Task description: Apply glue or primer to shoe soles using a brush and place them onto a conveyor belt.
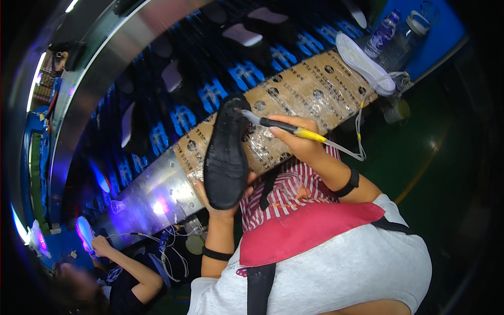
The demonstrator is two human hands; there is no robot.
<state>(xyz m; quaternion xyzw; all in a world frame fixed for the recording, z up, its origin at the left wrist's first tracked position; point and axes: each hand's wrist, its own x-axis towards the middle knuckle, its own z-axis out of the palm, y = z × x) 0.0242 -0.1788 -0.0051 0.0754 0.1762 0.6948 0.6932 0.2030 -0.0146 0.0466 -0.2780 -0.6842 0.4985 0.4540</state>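
Note:
My left hand [206,197] is closed around the heel end of a black shoe sole [226,157], with fingertips showing on both sides. The sole stands toe up and tilts slightly right, its long dark face toward me. In my right hand [306,143] is a brush [286,126] with pale bristles and a black and yellow handle. Its bristles touch the sole near the toe, at the right edge. From the handle's end a thin clear tube [346,156] loops away to the right.
A ledge covered in taped brown cardboard [310,92] lies beyond my hands. A white sole [365,63], a purple bottle [383,34] and a clear jug [412,31] stand at its right end. Blue racks [212,94] hold shoe parts behind. A co-worker's hand [101,245] holds a lit sole at left.

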